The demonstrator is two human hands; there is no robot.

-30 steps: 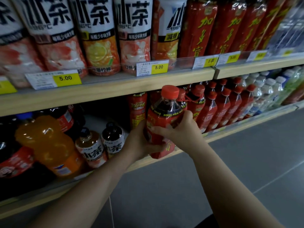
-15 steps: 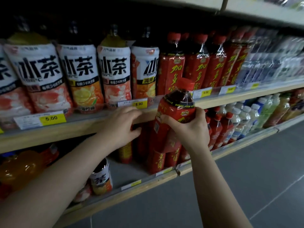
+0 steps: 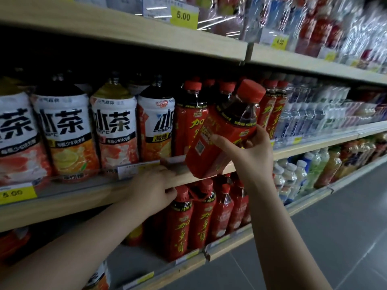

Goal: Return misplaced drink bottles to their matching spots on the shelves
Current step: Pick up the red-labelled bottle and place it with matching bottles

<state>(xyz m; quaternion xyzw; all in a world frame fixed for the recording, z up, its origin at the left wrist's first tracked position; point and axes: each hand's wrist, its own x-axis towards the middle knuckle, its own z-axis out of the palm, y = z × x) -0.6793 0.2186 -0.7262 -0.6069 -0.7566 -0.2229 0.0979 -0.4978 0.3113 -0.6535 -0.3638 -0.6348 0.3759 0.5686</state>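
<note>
My right hand (image 3: 248, 151) grips a large red-labelled bottle (image 3: 226, 130) with a red cap and dark drink. It is tilted to the right in front of the middle shelf, its base at the shelf's front edge. Just behind it stand matching large red bottles (image 3: 188, 120). My left hand (image 3: 154, 190) rests on the front edge of the middle shelf (image 3: 83, 197), fingers bent over the lip, holding no bottle.
Large white-labelled tea bottles (image 3: 113, 126) fill the middle shelf's left part, water bottles (image 3: 310, 114) its right. Smaller red bottles (image 3: 201, 218) stand on the shelf below. The top shelf (image 3: 146, 36) hangs low above the bottles. Grey floor lies at lower right.
My right hand has lifted the red bottle from the lower shelf up to the middle shelf. My left hand let go of it and moved to the shelf edge.
</note>
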